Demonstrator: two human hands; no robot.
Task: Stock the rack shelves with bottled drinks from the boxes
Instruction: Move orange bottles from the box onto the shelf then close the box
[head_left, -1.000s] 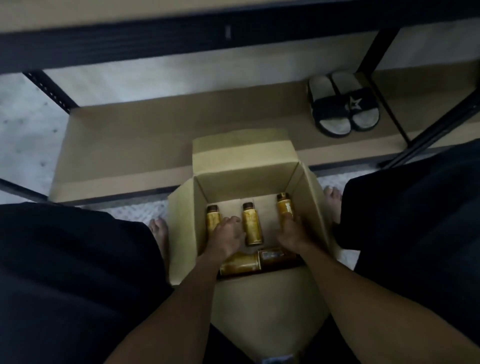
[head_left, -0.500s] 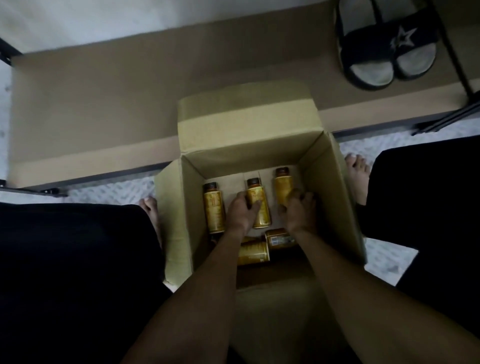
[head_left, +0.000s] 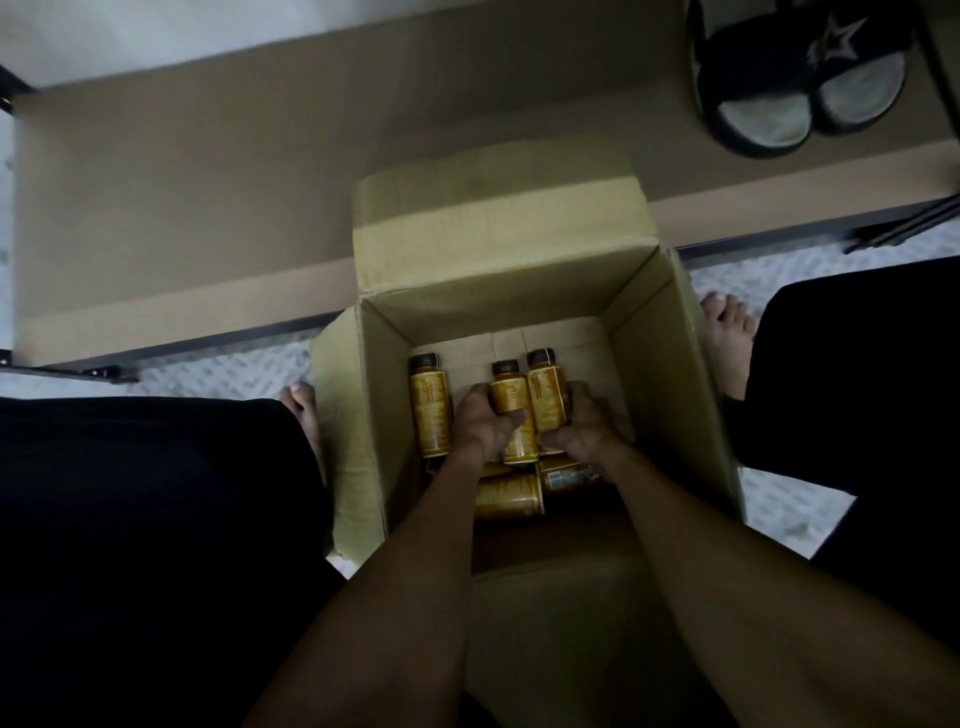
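Note:
An open cardboard box (head_left: 670, 374) stands on the floor between my feet. Inside lie several yellow bottles with dark caps. My left hand (head_left: 483, 423) grips the middle bottle (head_left: 510, 389). Close beside it, my right hand (head_left: 584, 426) grips the right bottle (head_left: 545, 397). A third bottle (head_left: 430, 410) lies apart at the box's left wall. Two more bottles (head_left: 511, 499) lie crosswise under my wrists, partly hidden. The rack's lowest shelf (head_left: 208, 208) runs just beyond the box.
A pair of black slippers (head_left: 800, 78) sits on the shelf at the far right. The box's rear flap (head_left: 498, 218) leans over the shelf's front edge. My bare feet (head_left: 727, 343) flank the box on patterned flooring. A dark rack post (head_left: 909, 228) angles at right.
My view tilted down and nearer to the box. Both hands moved from resting among the bottles to curling round the middle and right bottles, which now lie close together.

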